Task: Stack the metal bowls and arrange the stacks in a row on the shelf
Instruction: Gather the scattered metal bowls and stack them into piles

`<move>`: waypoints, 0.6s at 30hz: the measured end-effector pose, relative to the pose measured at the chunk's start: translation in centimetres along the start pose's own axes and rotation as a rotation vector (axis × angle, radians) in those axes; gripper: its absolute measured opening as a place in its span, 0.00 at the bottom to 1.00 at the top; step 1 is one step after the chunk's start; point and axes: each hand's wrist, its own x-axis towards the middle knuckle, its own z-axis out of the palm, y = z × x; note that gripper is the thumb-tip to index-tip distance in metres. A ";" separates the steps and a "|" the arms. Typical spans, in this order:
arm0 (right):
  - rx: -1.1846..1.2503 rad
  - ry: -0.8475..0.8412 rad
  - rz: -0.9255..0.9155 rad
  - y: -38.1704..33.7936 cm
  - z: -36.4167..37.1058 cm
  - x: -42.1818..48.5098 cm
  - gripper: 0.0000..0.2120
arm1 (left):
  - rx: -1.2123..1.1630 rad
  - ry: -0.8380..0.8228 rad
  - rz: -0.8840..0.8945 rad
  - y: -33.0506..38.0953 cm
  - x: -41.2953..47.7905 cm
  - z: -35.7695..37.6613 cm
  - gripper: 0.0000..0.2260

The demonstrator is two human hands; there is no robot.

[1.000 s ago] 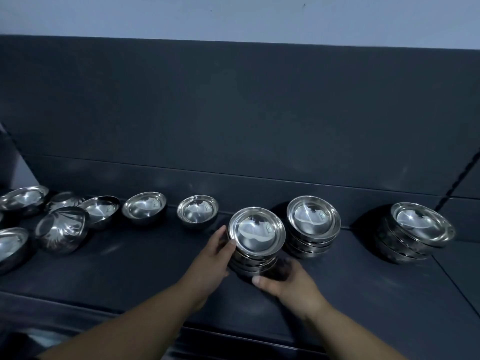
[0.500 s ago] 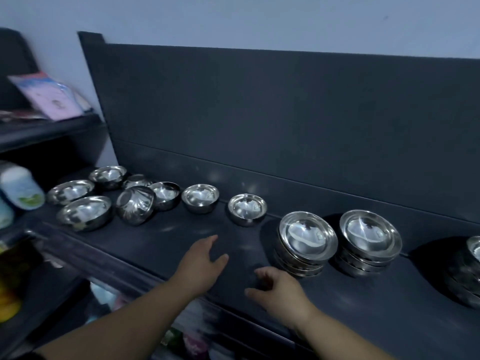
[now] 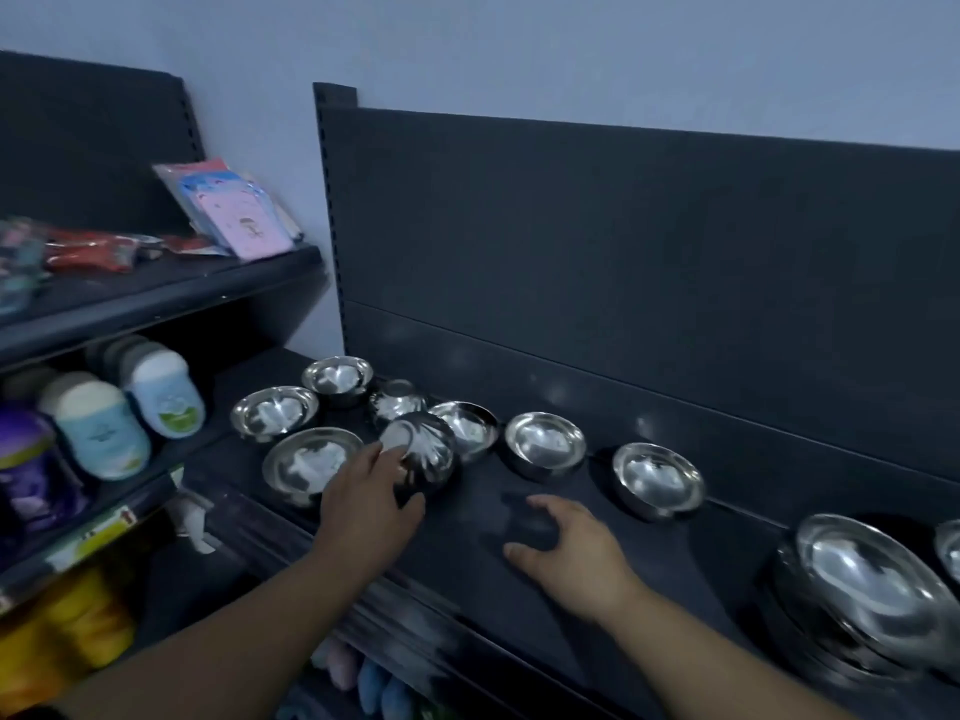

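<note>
Hands at the shelf [image 3: 727, 553]
Left hand [image 3: 369, 506] grips the tipped metal bowl [image 3: 428, 449], at ten o'clock from the right hand [image 3: 576, 553], whose fingers [image 3: 545, 509] spread wide, holding nothing.

Loose bowls [image 3: 545, 440] left on shelf [image 3: 701, 563], tipped bowl [image 3: 431, 454] among them, front; stack [image 3: 872, 589] far right.

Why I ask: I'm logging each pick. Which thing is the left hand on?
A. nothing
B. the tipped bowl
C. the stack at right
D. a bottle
B: the left hand has its fingers over the rim of the tipped bowl, with the thumb at the bowl's lower side.
</note>
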 end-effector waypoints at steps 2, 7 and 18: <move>0.004 0.007 0.003 -2.4 1.8 1.7 0.32 | -0.003 0.013 -0.012 -3.2 1.8 -1.5 0.31; 0.030 0.054 0.012 -8.4 5.4 5.6 0.34 | -0.045 -0.036 -0.108 -10.0 5.0 -4.4 0.35; 0.213 0.194 0.319 -12.2 8.8 11.3 0.42 | -0.302 -0.283 -0.284 -14.8 6.8 -5.7 0.27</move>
